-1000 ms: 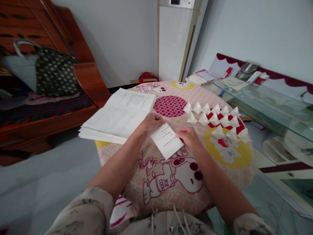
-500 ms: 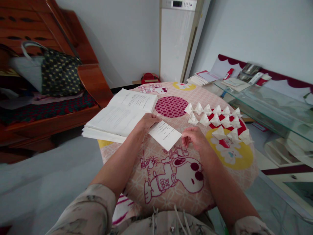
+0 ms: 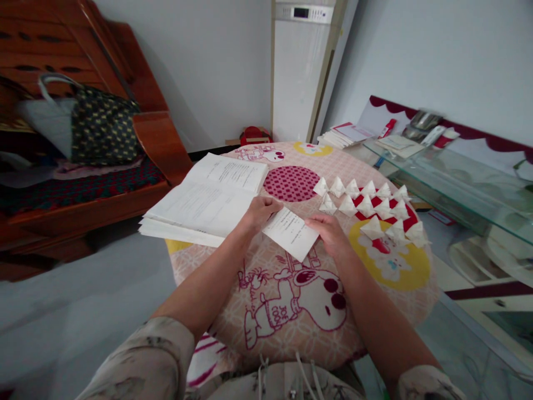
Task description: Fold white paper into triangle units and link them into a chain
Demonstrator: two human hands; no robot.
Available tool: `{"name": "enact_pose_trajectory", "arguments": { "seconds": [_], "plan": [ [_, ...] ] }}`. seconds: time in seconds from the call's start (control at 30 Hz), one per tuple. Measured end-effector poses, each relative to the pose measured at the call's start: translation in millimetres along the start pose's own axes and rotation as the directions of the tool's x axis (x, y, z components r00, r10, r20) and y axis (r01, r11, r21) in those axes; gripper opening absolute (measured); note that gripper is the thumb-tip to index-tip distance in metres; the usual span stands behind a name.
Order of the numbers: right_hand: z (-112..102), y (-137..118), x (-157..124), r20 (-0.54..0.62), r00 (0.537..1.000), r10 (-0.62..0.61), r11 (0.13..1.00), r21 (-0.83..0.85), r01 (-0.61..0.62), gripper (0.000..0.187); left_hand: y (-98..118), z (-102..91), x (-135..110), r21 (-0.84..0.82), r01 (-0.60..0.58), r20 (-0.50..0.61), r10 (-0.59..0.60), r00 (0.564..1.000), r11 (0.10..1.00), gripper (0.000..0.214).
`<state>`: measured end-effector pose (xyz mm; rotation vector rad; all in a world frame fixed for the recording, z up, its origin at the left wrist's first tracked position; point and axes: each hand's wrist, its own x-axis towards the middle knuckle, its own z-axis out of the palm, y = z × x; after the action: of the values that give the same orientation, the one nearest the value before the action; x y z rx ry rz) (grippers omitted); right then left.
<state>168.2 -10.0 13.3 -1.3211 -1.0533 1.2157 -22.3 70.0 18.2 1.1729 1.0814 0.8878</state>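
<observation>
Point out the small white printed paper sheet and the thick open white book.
Small white printed paper sheet [image 3: 291, 233]: head view, its printed upper face.
Thick open white book [image 3: 202, 201]: head view, its near page.

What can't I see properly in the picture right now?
All in the head view:
Paper: words too small to read; the left hand covers part of its edge.
Book: print too small and blurred; the left arm hides a bit.
Bag: its side hides what's inside.
Sofa: cut off by the left edge.
</observation>
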Motion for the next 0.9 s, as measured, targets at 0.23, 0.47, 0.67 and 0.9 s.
{"name": "enact_pose_trajectory", "arguments": {
  "seconds": [0.23, 0.47, 0.67, 0.9],
  "plan": [
    [-3.8, -7.9, 3.1, 0.119, 0.993, 0.001, 0.989, -0.146, 0.016, 0.016, 2.0, 14.3, -11.4, 0.219, -0.188, 0.165, 0.154, 0.974, 0.957, 0.025],
    [5.8, -3.6, 6.6, 0.106, 0.992, -0.073, 0.97, -0.222, 0.095, 0.017, 1.0, 18.2, -9.3, 0.255, -0.252, 0.293, 0.173, 0.94, 0.934, 0.028],
    [-4.1, -8.8, 3.6, 0.089, 0.995, -0.055, 0.981, -0.18, 0.07, 0.014, 2.7, 10.4, -4.5, 0.07, -0.053, 0.167, 0.041, 0.985, 0.996, 0.018],
    [-29.1, -11.8, 2.8, 0.043, 0.999, 0.028, 0.994, -0.104, -0.024, 0.015, 9.9, -9.8, 0.8, -0.108, 0.006, -0.091, -0.015, 0.996, 0.994, 0.013]
  ]
}}
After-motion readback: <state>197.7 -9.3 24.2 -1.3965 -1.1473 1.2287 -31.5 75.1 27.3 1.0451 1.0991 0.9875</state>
